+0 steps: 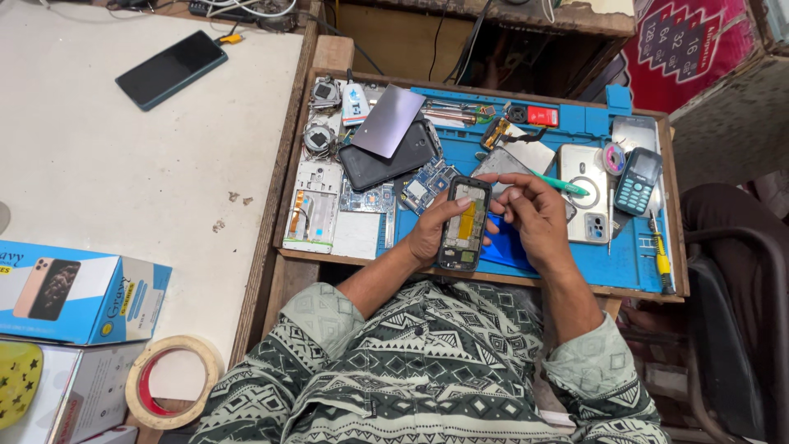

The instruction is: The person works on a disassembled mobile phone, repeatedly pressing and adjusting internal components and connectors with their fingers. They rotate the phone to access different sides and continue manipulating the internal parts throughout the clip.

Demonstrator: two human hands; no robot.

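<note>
Left hand (429,234) grips opened black phone frame with yellow interior (464,224) near bench front edge; right hand (534,218) pinches green-handled tool (561,183). Best practice: keep frame steady, tip pressure light.

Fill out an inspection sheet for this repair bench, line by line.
Surface: blue work mat in a wooden tray.
Job's things: opened phone, back cover off, held upright over the mat.
Clutter: circuit boards, dark phone shell, keypad phone, green pen, yellow screwdriver.
Hands: left hand grips the opened phone; right hand has its fingers at the phone's edge.
Cables: white and black leads at the top.
Surroundings: white table, smartphone, tape roll, boxes.
</note>
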